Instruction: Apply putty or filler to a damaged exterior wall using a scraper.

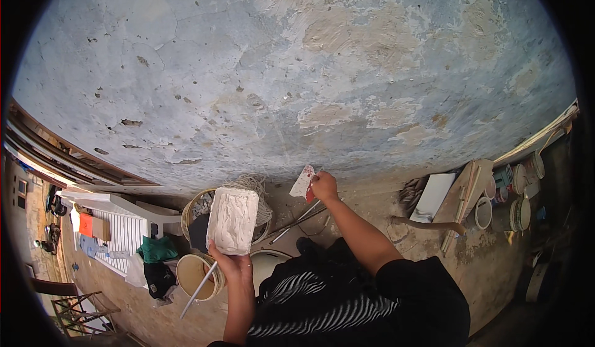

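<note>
Right hand (323, 187) grips putty knife (303, 182), fingers closed on handle, blade low on wall (297, 68). Left hand (230, 261), fingers wrapped under, holds loaded putty board (232, 219). Keep blade shallow, pressure even, board level.

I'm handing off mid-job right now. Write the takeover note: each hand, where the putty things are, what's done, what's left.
Left hand: holds a flat board loaded with white putty, tilted up at chest height.
Right hand: grips a red-handled putty knife, blade against the base of the wall.
Nearby: buckets on the floor below the board, one with a stick in it; more tins at right.
Done: light filler patches show on the wall.
Left: much of the wall looks pitted, cracked and bare; board looks full.
</note>
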`<state>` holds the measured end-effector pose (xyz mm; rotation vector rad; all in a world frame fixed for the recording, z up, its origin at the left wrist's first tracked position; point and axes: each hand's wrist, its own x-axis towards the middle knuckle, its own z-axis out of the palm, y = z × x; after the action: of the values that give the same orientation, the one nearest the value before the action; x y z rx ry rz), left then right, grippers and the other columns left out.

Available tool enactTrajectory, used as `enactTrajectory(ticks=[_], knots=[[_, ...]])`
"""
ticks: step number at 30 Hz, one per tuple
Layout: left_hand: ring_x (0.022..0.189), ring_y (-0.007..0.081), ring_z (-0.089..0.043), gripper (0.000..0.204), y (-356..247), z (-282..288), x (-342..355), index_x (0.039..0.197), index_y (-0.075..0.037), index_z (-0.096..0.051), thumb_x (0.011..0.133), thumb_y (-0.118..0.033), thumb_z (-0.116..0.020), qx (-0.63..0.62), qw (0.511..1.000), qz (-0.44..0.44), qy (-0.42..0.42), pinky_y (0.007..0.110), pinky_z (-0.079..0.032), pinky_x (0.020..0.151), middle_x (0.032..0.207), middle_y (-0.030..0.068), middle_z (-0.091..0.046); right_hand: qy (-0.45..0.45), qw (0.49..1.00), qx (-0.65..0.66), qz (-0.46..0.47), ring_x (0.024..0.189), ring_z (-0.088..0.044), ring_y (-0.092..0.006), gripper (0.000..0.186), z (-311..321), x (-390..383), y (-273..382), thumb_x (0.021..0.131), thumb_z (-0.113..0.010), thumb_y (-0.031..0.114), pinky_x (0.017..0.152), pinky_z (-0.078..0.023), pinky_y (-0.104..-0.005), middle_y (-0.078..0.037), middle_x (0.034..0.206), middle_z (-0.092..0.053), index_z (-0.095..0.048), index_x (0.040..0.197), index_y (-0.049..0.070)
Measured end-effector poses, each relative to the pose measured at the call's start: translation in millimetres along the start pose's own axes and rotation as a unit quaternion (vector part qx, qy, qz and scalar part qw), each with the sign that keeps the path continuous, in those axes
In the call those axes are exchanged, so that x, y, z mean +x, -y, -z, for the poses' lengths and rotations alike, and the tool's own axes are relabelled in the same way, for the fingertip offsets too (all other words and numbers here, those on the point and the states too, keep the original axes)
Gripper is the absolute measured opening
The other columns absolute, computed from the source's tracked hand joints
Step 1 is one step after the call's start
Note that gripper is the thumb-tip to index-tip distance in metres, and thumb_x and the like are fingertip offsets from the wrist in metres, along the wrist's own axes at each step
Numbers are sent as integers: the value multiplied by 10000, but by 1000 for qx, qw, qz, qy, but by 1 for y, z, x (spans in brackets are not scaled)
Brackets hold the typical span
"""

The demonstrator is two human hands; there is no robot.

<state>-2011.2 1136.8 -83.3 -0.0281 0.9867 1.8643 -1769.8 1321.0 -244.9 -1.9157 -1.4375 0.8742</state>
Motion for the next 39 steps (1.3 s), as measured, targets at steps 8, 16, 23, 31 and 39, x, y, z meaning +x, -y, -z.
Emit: enactTrajectory(ticks=[8, 16, 23, 31, 39], knots=[[1311, 270, -481, 618, -11, 7, -4, 1446, -77, -384, 966, -458, -461, 8, 1000, -2, 1, 418, -402, 1099, 1454, 98, -469, -13, 996, 52, -77, 865, -669, -400, 209, -12, -2, 7, 821, -609, 198, 786, -530, -466, -231, 886, -687, -710, 851, 17], [1297, 266, -494, 600, -9, 12, -7, 1441, -82, -402, 970, -448, -464, -10, 1000, 9, 4, 412, -411, 1086, 1447, 91, -480, -12, 1000, 9, 20, 824, -660, -412, 214, 0, 1, 11, 812, -612, 201, 754, -524, -458, -238, 854, -674, -697, 833, 6], [1302, 264, -490, 600, -4, 6, 0, 1446, -90, -398, 969, -449, -465, -5, 1000, 9, -24, 414, -410, 1087, 1451, 85, -477, 13, 999, -9, 30, 830, -662, -413, 219, 3, 6, 14, 818, -603, 199, 762, -527, -458, -244, 859, -673, -697, 839, 2], [1297, 263, -496, 604, 0, -2, 15, 1443, -90, -399, 965, -453, -472, -2, 1000, 9, 18, 414, -425, 1076, 1449, 82, -477, -10, 1000, -20, 9, 833, -660, -420, 205, -12, 15, 20, 835, -601, 185, 770, -532, -482, -246, 857, -671, -685, 812, 0], [1304, 275, -489, 607, -4, -1, 5, 1445, -80, -389, 967, -446, -470, 1, 1000, 1, 30, 424, -416, 1086, 1450, 96, -473, -33, 999, -17, 27, 799, -665, -412, 195, 4, 7, 23, 840, -617, 165, 740, -535, -469, -244, 829, -673, -682, 812, -17]])
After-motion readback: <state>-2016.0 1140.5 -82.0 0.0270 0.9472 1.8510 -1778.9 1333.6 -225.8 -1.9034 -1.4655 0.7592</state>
